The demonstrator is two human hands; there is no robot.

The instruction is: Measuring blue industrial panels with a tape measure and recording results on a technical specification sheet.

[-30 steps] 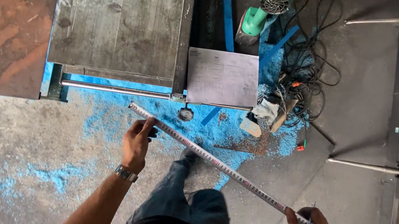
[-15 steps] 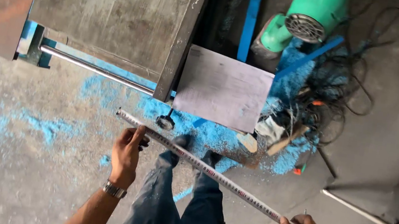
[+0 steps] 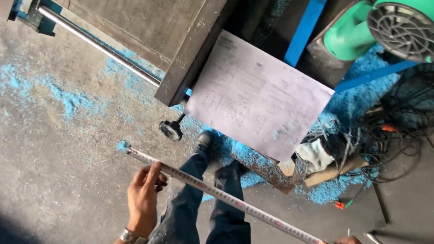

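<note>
Left of the metal surface [image 3: 131,4] the concrete floor [image 3: 20,155] lies open. Right of that surface, a paper sheet [image 3: 258,97], green blower [image 3: 405,30] and tangled cables [image 3: 419,125] crowd the way. Below it, the long steel ruler [image 3: 271,220] spans both hands, barring passage

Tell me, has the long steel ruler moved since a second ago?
Yes. The long steel ruler has slid right in view; its left end is nearer the black caster wheel.
</note>
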